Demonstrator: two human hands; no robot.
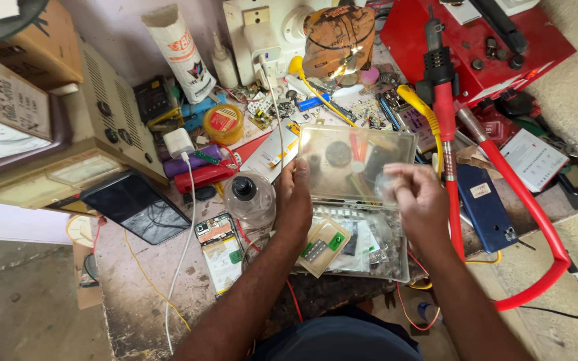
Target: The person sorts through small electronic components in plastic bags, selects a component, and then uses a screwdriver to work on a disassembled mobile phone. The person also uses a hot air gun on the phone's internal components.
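Clear plastic box sits open on the cluttered bench; left hand grips its lid edge, right hand pinches something tiny. Best to keep the lid steady.

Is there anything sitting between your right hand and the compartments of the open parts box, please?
Nothing visible does. The right hand hovers just above the clear plastic parts box, whose lid is raised and steadied at its left edge by the left hand. The red hose lies to the right, clear of the hand.
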